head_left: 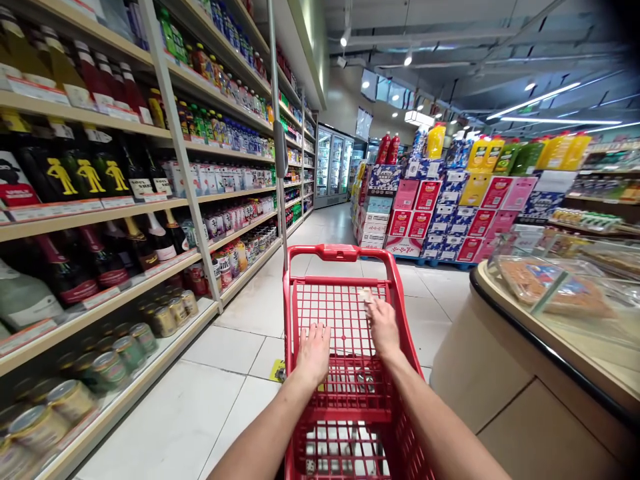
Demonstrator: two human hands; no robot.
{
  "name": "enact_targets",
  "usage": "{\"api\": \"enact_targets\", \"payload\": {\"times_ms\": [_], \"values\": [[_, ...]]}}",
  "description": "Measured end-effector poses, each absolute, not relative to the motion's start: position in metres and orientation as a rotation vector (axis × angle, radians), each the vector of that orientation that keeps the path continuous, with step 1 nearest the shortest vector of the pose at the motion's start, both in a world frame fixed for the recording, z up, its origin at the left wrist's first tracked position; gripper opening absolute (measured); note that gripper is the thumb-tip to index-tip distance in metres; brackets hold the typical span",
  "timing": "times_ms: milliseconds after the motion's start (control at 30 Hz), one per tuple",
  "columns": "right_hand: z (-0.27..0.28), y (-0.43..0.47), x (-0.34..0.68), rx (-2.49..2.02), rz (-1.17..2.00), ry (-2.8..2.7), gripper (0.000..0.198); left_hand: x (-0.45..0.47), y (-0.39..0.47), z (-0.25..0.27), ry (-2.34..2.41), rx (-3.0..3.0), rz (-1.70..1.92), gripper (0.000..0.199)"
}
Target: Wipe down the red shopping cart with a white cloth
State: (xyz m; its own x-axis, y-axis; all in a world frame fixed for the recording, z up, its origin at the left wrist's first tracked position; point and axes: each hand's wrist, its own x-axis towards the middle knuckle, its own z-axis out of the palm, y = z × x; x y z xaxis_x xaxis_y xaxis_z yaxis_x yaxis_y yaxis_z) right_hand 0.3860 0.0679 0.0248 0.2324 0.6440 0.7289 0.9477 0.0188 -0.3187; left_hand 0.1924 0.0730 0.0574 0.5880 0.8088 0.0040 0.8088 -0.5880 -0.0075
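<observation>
A red plastic shopping cart [344, 415] with grid panels stands right in front of me, and its curved bar [345, 253] is at the far end. My left hand [314, 353] is over the left part of the upper grid panel, with its fingers stretched out and nothing in them. Whether its palm touches the grid cannot be made out. Farther right, my right hand [384, 325] is closed with a small whitish crumpled tissue [367, 295] pinched at its fingertips, close to the upper right of the panel. The palm side of that hand is hidden.
Shelves of bottles and cans [115, 213] line the left side. A rounded counter [480, 353] with packaged food stands close on the right. Stacked drink boxes [440, 213] are ahead to the right. A tiled aisle [325, 227] leads toward glass-door fridges [333, 163].
</observation>
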Motion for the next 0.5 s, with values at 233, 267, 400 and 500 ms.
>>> {"api": "enact_targets", "payload": {"times_ms": [233, 267, 400, 500], "values": [[0.003, 0.055, 0.331, -1.635, -0.481, -1.640, 0.061, 0.194, 0.071, 0.059, -1.426, -2.791, -0.019, 0.066], [-0.001, 0.054, 0.322, -1.584, -0.478, -1.727, 0.060, 0.194, 0.071, 0.059, -1.425, -2.786, -0.018, 0.065], [-0.005, 0.048, 0.341, -1.612, -0.478, -1.723, 0.060, 0.193, 0.072, 0.058, -1.428, -2.776, -0.014, 0.066], [-0.001, 0.043, 0.371, -1.786, -0.497, -1.418, 0.057, 0.192, 0.072, 0.057, -1.428, -2.783, -0.020, 0.070]]}}
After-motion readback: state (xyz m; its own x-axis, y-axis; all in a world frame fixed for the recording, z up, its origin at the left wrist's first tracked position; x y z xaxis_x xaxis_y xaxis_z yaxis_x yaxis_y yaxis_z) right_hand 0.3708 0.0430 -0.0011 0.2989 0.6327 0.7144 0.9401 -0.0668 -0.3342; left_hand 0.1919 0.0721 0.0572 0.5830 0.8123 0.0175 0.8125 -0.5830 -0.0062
